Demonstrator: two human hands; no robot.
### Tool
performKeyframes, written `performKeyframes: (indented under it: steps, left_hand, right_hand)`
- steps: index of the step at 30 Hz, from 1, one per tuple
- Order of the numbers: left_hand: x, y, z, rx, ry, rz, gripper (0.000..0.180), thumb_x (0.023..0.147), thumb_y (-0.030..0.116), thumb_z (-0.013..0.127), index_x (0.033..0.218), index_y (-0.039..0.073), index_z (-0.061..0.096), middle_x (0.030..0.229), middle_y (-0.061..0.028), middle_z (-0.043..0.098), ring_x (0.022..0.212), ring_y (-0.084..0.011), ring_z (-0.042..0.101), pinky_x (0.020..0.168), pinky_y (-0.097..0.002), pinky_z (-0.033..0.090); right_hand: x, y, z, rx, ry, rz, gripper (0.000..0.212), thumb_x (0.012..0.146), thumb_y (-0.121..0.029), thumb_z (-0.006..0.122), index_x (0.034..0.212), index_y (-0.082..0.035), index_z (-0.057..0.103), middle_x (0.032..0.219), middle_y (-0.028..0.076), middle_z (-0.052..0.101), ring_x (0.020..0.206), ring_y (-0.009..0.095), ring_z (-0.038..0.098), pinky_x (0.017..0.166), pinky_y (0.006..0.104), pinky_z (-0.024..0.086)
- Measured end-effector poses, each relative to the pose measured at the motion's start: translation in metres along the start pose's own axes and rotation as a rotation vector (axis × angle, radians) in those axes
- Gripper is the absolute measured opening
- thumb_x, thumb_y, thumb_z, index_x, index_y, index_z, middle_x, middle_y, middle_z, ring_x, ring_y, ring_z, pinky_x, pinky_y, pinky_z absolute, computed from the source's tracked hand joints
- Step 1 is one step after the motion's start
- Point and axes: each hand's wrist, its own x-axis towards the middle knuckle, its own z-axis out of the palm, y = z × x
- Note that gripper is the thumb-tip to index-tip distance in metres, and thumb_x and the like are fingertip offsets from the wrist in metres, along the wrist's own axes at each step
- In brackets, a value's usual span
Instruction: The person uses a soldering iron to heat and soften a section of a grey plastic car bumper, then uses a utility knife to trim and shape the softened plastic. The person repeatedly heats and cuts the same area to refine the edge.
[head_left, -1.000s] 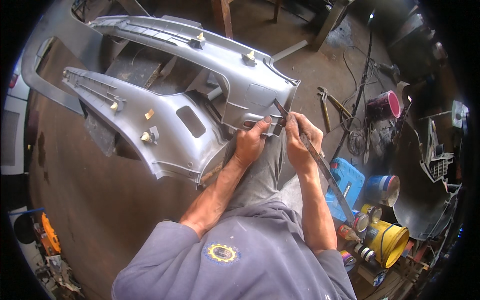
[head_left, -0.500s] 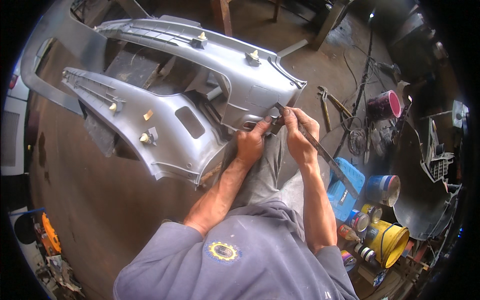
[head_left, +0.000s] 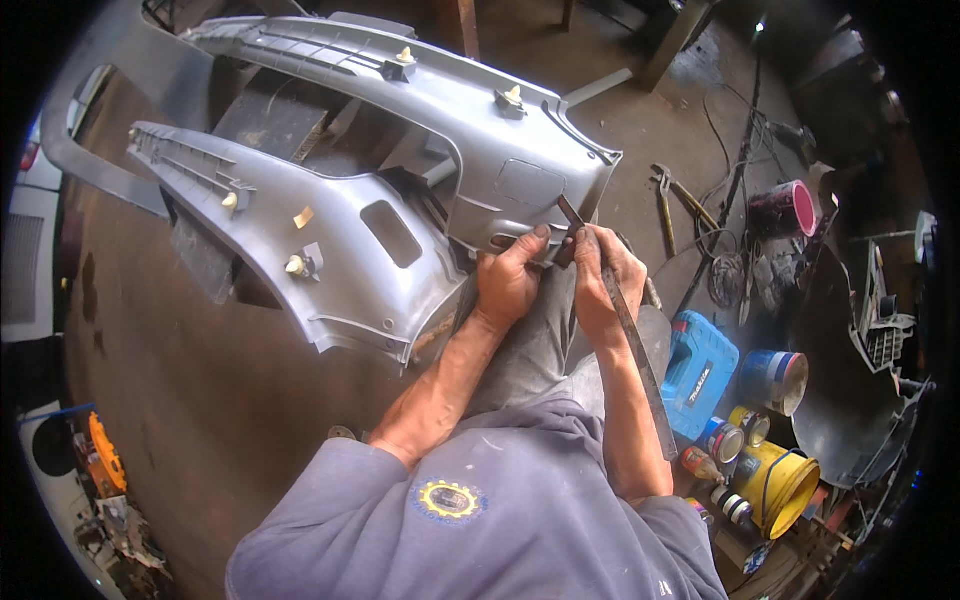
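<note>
Two silver car trim panels lie before me: the right panel (head_left: 520, 150) reaches over my knees, and the left panel (head_left: 330, 215) is beside it with a rounded rectangular cutout. My left hand (head_left: 508, 280) is closed on the right panel's near edge, its thumb beside a small oval opening. In my right hand (head_left: 608, 283), fingers pinch a long, narrow, dark metal strip (head_left: 640, 350). Its far tip rests over the right panel's corner, and the other end runs back along my right forearm. A small dark piece (head_left: 566, 250) shows between my hands; its kind is unclear.
Pale clips stand on both panels. Rightward on the floor are a pair of long-handled pliers (head_left: 665, 205), a pink-rimmed bucket (head_left: 783, 210), a blue tool case (head_left: 697, 370), paint cans (head_left: 773, 380) and a yellow bucket (head_left: 780, 485). A grey frame-like panel (head_left: 110, 185) is at the left.
The metal strip has swung to a steeper angle, its near end now closer to my right forearm. My right hand has turned slightly; my left hand keeps its grip on the panel.
</note>
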Motion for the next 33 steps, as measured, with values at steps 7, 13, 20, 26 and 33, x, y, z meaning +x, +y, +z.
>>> performKeyframes:
  steps: [7,13,20,26,33]
  left_hand:
    - [0.002,-0.014,-0.008,0.367,-0.055,0.186,0.013,0.092,0.003,0.067,0.104,0.001,0.072,0.094,-0.0116,0.072,0.083,-0.0230,0.068,0.071,-0.0365,0.054]
    - [0.003,-0.017,-0.014,0.392,-0.059,0.223,0.019,0.090,0.004,0.069,0.109,0.003,0.072,0.099,-0.0109,0.074,0.086,-0.0239,0.070,0.073,-0.0358,0.055]
    - [0.008,0.002,0.005,-0.336,0.106,-0.358,0.014,0.093,0.011,0.068,0.100,-0.001,0.071,0.097,-0.0069,0.071,0.090,-0.0164,0.066,0.080,-0.0333,0.052]
    - [0.016,-0.020,0.014,-0.473,0.231,-0.215,0.023,0.087,-0.003,0.068,0.109,-0.001,0.066,0.105,-0.0086,0.069,0.095,-0.0203,0.066,0.085,-0.0323,0.052]
    - [0.006,0.000,0.017,-0.706,0.250,-0.337,0.036,0.085,-0.008,0.066,0.119,0.003,0.061,0.115,-0.0063,0.065,0.107,-0.0198,0.061,0.094,-0.0342,0.049]
  right_hand:
    - [0.007,0.013,0.014,-0.026,0.041,-0.141,0.019,0.096,-0.014,0.060,0.099,0.003,0.069,0.080,0.016,0.068,0.071,0.024,0.067,0.067,0.0351,0.051]
    - [0.009,0.017,0.027,-0.096,0.100,-0.295,0.010,0.088,-0.008,0.062,0.094,0.000,0.065,0.084,0.016,0.065,0.079,0.035,0.063,0.072,0.0433,0.052]
    - [0.014,0.013,0.022,0.010,0.050,-0.087,0.019,0.093,-0.016,0.060,0.098,0.000,0.068,0.087,0.019,0.068,0.081,0.036,0.065,0.073,0.0422,0.052]
    - [0.006,-0.012,-0.011,-0.027,-0.023,0.012,0.023,0.096,-0.016,0.057,0.095,0.001,0.071,0.067,0.011,0.068,0.063,0.018,0.065,0.060,0.0308,0.049]
    - [-0.049,-0.039,-0.059,-0.102,0.085,-0.002,0.017,0.093,-0.013,0.057,0.095,-0.001,0.069,0.084,0.015,0.067,0.074,0.029,0.067,0.070,0.0364,0.053]
